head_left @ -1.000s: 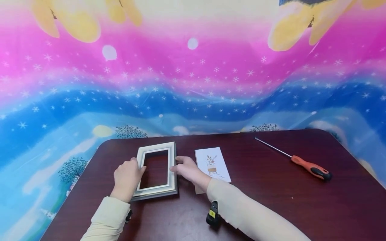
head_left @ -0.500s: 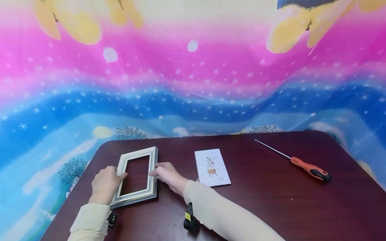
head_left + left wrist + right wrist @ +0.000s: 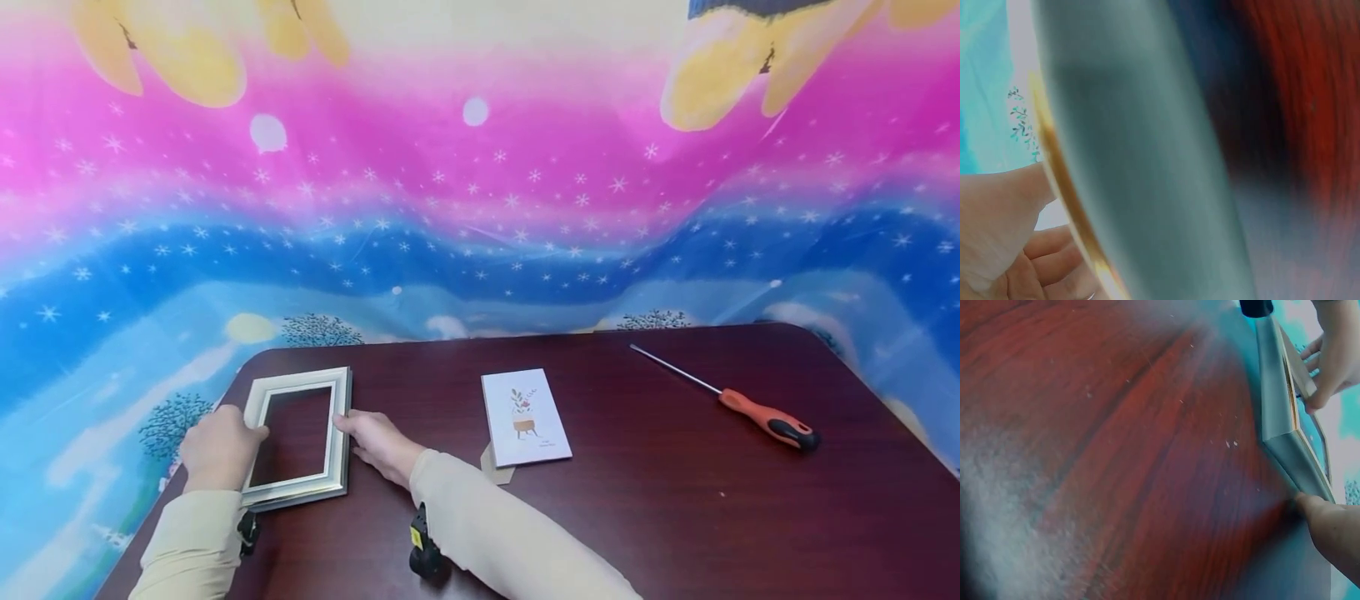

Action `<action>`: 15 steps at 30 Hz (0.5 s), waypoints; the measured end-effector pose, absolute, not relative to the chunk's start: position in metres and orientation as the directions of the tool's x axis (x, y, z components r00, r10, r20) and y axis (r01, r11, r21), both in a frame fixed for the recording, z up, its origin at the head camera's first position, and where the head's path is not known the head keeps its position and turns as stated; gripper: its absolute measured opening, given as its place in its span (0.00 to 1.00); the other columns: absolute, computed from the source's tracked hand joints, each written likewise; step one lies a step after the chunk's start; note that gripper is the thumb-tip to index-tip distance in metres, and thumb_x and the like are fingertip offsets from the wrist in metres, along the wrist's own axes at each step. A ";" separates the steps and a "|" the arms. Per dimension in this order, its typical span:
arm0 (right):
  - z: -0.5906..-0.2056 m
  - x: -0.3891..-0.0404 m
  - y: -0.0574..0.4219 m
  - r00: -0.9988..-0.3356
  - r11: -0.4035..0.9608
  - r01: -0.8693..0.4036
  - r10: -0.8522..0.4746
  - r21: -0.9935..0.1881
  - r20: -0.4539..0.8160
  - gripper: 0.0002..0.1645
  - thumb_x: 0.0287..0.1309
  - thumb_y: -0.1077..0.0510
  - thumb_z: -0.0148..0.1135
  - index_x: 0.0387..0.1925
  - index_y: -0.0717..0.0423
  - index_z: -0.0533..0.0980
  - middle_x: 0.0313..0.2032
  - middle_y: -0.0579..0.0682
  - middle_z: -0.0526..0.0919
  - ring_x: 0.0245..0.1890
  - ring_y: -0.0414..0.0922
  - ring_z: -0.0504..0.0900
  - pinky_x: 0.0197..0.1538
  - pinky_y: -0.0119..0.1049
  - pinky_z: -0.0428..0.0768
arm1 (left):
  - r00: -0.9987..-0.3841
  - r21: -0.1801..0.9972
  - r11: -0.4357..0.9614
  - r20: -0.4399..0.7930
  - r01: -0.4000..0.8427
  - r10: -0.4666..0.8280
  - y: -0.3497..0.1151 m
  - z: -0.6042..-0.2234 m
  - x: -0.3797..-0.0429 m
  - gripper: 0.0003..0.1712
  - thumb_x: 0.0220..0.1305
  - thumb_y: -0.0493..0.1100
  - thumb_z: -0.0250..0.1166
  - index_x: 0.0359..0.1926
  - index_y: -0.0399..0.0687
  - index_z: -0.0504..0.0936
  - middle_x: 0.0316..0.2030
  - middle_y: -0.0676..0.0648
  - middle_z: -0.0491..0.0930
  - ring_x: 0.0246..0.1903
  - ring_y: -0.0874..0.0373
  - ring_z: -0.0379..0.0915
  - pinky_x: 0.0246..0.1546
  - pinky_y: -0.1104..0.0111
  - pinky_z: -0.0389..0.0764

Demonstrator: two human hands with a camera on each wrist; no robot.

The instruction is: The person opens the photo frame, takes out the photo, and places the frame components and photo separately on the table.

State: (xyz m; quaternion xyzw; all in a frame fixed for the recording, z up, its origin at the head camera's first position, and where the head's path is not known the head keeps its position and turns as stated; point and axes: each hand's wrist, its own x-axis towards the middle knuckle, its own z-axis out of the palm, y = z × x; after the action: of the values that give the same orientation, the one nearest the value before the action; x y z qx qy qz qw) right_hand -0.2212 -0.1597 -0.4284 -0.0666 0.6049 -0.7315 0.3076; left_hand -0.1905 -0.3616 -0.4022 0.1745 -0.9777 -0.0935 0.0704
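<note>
A silver-white picture frame with an open middle is at the left part of the table, its dark tabletop showing through the opening. My left hand grips its left side, thumb over the inner edge. On the opposite side, my right hand holds the right rail with the thumb on top. The left wrist view is mostly filled by the frame's blurred grey side with a gold line. In the right wrist view, the frame's corner sits close over the wood, with both hands at its sides.
A white card with a potted-plant drawing lies in the middle, a brown piece poking out beneath it. An orange-and-black screwdriver lies at the right on the dark red table. A colourful cloth hangs behind.
Both hands have moved left with the picture frame between them, away from the white card. More of the card and the brown piece beneath it now shows. The screwdriver has stayed put.
</note>
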 end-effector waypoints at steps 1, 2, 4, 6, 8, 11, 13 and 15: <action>-0.428 -0.220 -0.161 -0.799 -0.061 0.359 -0.536 -0.931 -0.273 0.36 0.64 0.52 0.51 0.68 0.66 0.57 0.71 0.62 0.58 0.70 0.57 0.55 0.72 0.55 0.58 | -0.927 0.202 0.920 0.098 -0.337 -0.361 -0.363 -0.402 -0.191 0.18 0.51 0.43 0.65 0.24 0.26 0.80 0.14 0.33 0.78 0.15 0.44 0.71 0.12 0.53 0.73; -0.428 -0.219 -0.162 -0.797 -0.043 0.347 -0.540 -0.937 -0.271 0.36 0.64 0.51 0.51 0.69 0.64 0.57 0.71 0.61 0.59 0.70 0.57 0.55 0.72 0.55 0.58 | -0.926 0.196 0.918 0.090 -0.345 -0.367 -0.363 -0.403 -0.192 0.19 0.51 0.43 0.65 0.25 0.26 0.80 0.15 0.33 0.78 0.15 0.44 0.71 0.13 0.53 0.73; -0.427 -0.216 -0.163 -0.796 0.002 0.315 -0.544 -0.949 -0.266 0.36 0.63 0.50 0.52 0.69 0.59 0.58 0.71 0.58 0.60 0.70 0.55 0.56 0.72 0.54 0.58 | -0.923 0.187 0.915 0.079 -0.358 -0.378 -0.364 -0.403 -0.194 0.19 0.52 0.43 0.65 0.26 0.25 0.80 0.17 0.31 0.79 0.17 0.42 0.72 0.14 0.51 0.74; -0.426 -0.214 -0.164 -0.800 0.044 0.283 -0.540 -0.958 -0.261 0.36 0.62 0.50 0.53 0.69 0.56 0.59 0.71 0.56 0.62 0.70 0.54 0.57 0.71 0.54 0.58 | -0.922 0.181 0.914 0.069 -0.363 -0.380 -0.365 -0.404 -0.196 0.19 0.52 0.43 0.65 0.27 0.25 0.80 0.19 0.29 0.79 0.18 0.40 0.72 0.16 0.49 0.75; -0.426 -0.212 -0.165 -0.806 0.067 0.263 -0.534 -0.963 -0.257 0.36 0.62 0.50 0.54 0.69 0.55 0.59 0.71 0.55 0.62 0.69 0.54 0.57 0.71 0.54 0.59 | -0.922 0.179 0.914 0.068 -0.364 -0.381 -0.365 -0.405 -0.197 0.19 0.53 0.43 0.65 0.28 0.24 0.80 0.21 0.28 0.80 0.19 0.38 0.72 0.17 0.47 0.75; -0.426 -0.210 -0.165 -0.806 0.082 0.259 -0.531 -0.962 -0.262 0.38 0.61 0.51 0.54 0.70 0.57 0.58 0.72 0.54 0.60 0.70 0.53 0.56 0.72 0.53 0.58 | -0.921 0.181 0.914 0.077 -0.363 -0.381 -0.365 -0.409 -0.196 0.18 0.53 0.42 0.64 0.28 0.24 0.79 0.22 0.26 0.80 0.19 0.36 0.73 0.19 0.45 0.76; -0.426 -0.209 -0.165 -0.808 0.082 0.261 -0.527 -0.962 -0.264 0.38 0.60 0.52 0.56 0.69 0.57 0.58 0.72 0.54 0.59 0.70 0.53 0.56 0.72 0.54 0.57 | -0.918 0.172 0.913 0.084 -0.369 -0.387 -0.365 -0.411 -0.197 0.18 0.53 0.41 0.64 0.30 0.23 0.79 0.23 0.25 0.80 0.20 0.35 0.73 0.21 0.43 0.76; -0.426 -0.208 -0.166 -0.814 0.087 0.254 -0.518 -0.963 -0.262 0.39 0.58 0.53 0.57 0.69 0.58 0.59 0.72 0.54 0.60 0.70 0.53 0.55 0.72 0.54 0.56 | -0.917 0.165 0.913 0.086 -0.373 -0.390 -0.364 -0.413 -0.197 0.19 0.54 0.40 0.64 0.32 0.22 0.79 0.25 0.23 0.80 0.21 0.34 0.74 0.23 0.41 0.77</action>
State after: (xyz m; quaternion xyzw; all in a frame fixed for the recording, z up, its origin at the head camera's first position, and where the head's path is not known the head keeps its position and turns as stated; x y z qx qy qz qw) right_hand -0.2082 -0.1659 -0.4263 -0.0970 0.6785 -0.6685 0.2888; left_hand -0.1968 -0.3637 -0.4131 0.1955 -0.9762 -0.0726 0.0587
